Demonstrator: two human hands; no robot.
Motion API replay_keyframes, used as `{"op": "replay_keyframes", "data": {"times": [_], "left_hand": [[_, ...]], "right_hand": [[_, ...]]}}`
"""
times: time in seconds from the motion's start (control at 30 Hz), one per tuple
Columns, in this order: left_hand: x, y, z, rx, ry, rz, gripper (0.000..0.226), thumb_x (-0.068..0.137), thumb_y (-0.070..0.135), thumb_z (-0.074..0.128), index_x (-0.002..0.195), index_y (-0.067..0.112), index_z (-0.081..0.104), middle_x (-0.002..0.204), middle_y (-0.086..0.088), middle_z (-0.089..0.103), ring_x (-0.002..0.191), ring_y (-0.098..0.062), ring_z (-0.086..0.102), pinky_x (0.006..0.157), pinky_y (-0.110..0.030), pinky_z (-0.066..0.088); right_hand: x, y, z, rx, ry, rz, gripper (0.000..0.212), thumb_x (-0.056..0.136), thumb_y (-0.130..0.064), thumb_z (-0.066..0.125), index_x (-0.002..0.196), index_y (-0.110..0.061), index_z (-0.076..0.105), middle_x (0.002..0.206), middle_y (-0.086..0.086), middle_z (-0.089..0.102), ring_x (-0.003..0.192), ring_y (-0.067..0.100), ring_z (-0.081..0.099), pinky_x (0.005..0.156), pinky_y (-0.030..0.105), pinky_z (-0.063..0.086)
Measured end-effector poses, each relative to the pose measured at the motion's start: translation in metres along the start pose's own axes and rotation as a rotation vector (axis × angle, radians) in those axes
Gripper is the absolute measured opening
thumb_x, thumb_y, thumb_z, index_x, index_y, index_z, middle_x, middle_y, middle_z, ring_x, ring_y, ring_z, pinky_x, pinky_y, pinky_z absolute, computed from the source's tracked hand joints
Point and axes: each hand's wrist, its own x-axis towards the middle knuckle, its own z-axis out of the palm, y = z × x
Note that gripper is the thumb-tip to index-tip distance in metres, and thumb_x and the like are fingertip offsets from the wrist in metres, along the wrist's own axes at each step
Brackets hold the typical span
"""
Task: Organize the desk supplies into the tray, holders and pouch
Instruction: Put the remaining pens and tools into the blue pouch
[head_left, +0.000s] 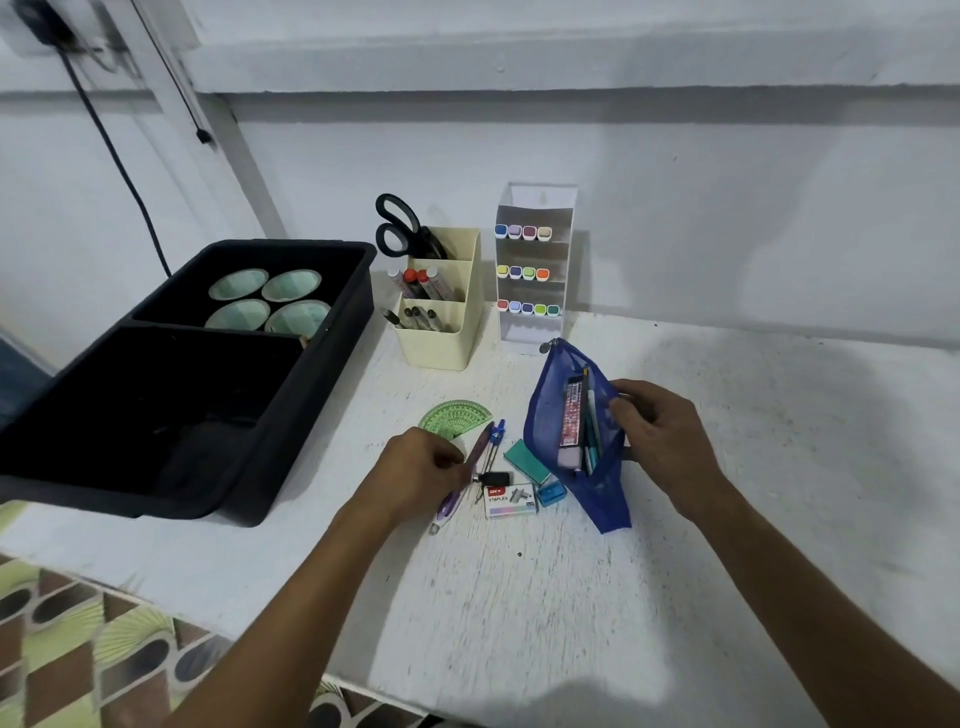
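Observation:
My right hand (657, 436) grips the open edge of a blue mesh pouch (550, 415) that holds pens and a patterned case. My left hand (423, 467) pinches a purple pen (480, 444) lying on the desk beside a blue compass (496, 436). Around them lie a green protractor (457, 415), a small black USB-like item (493, 477), a staples box (510, 500), a teal eraser (527, 461) and a blue sharpener (550, 491).
A black tray (249, 457) with several tape rolls (267, 304) overhangs the desk's left side. At the back stand a cream holder (441, 348) with scissors (397, 226) and markers, and a white marker rack (532, 270). Patterned floor lies below left.

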Motion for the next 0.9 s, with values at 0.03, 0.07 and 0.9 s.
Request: {"op": "replay_keyframes", "data": {"times": [0.03,0.07,0.9], "left_hand": [[-0.001,0.001,0.0,0.0,-0.003,0.008,0.016,0.087,0.029,0.067,0.092,0.019,0.078,0.088,0.001,0.074,0.079,-0.012,0.064,0.074,-0.033,0.054],[-0.001,0.001,0.001,0.002,-0.007,0.013,0.015,0.088,0.028,0.066,0.093,0.02,0.078,0.088,0.001,0.074,0.079,-0.012,0.064,0.074,-0.032,0.054],[0.02,0.105,-0.004,-0.434,-0.146,0.018,0.015,0.081,0.015,0.069,0.089,0.004,0.076,0.083,-0.012,0.075,0.062,-0.017,0.07,0.055,-0.025,0.057]], "right_hand": [[0.0,0.0,0.0,0.005,0.0,0.001,0.028,0.096,-0.022,0.047,0.121,-0.014,0.058,0.109,-0.001,0.063,0.094,0.021,0.064,0.079,0.032,0.056],[0.0,0.0,0.0,0.008,0.001,0.002,0.028,0.096,-0.022,0.047,0.121,-0.014,0.058,0.109,-0.001,0.063,0.094,0.021,0.064,0.078,0.031,0.056],[-0.002,0.0,-0.006,0.021,0.04,-0.009,0.027,0.096,-0.019,0.048,0.12,-0.014,0.058,0.106,0.0,0.063,0.091,0.018,0.064,0.075,0.032,0.058]]}}
